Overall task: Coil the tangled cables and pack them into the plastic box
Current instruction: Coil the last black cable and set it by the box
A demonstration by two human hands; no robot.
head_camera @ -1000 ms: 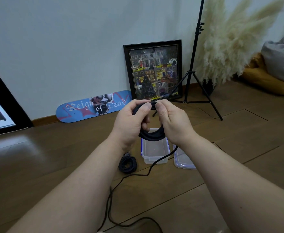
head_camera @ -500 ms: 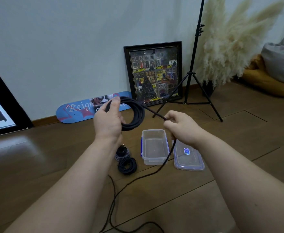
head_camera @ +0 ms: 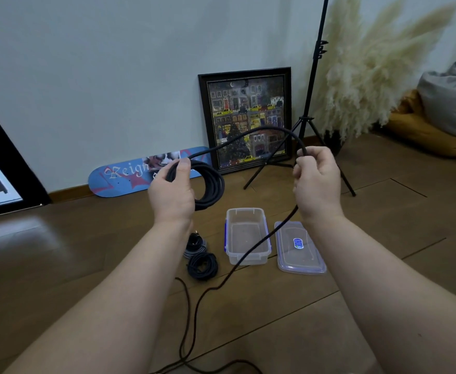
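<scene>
Black cable (head_camera: 210, 184): coil gripped in left hand (head_camera: 171, 191), raised above floor | right hand (head_camera: 316, 182) fingers pinch free run, arched between hands | plastic box (head_camera: 247, 236): floor, lid (head_camera: 299, 248) beside.

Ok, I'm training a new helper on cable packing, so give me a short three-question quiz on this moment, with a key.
1. True or false: the plastic box already has a coiled cable inside it.
2. Which of the hands holds the finished loops of the black cable? A) left hand B) right hand C) neither
3. Fill in: the lid lies on the floor to the ___ of the box.

Key:
1. False; the box looks empty, and two coiled cables lie on the floor beside it.
2. A; the right hand pinches the loose strand that arcs over from the coil.
3. Right.
</scene>
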